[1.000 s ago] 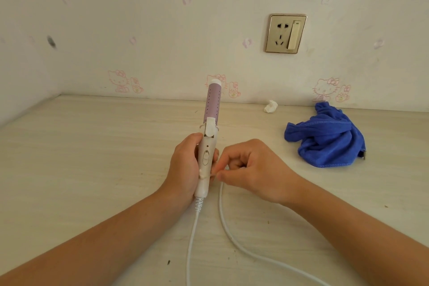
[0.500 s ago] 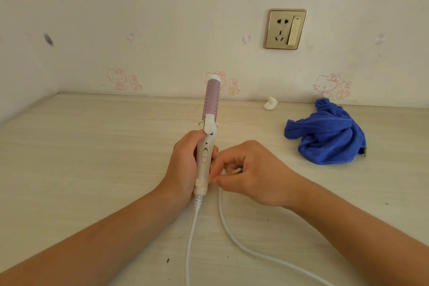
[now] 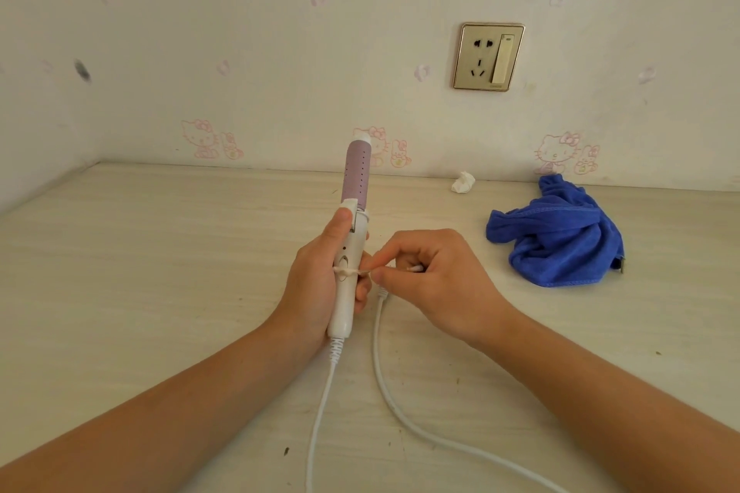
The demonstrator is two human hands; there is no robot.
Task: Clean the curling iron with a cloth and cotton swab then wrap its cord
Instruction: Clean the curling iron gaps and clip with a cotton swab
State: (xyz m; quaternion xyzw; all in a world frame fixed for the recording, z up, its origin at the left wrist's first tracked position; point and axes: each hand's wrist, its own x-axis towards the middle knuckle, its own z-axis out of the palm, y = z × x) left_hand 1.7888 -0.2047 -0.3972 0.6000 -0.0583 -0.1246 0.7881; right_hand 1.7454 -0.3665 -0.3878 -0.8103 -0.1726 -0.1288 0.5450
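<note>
My left hand (image 3: pixel 316 280) grips the white handle of the curling iron (image 3: pixel 349 252), which stands nearly upright with its purple barrel pointing away from me. My right hand (image 3: pixel 432 280) pinches a cotton swab (image 3: pixel 352 271); the swab's white tip touches the handle beside the switch. The white cord (image 3: pixel 384 384) leaves the handle's base, runs toward me, and a second stretch of it loops back up under my right hand. A crumpled blue cloth (image 3: pixel 560 236) lies on the table to the right, apart from both hands.
The light wooden table (image 3: pixel 140 272) meets a white wall with cartoon stickers. A small wad of white tissue (image 3: pixel 462 182) sits by the wall. A gold wall socket (image 3: pixel 488 57) is above it. The table's left side ends at a side wall.
The swab tip has come out from between my right fingers and now lies across the handle near the switch. The iron has tilted slightly and my left thumb sits higher on it.
</note>
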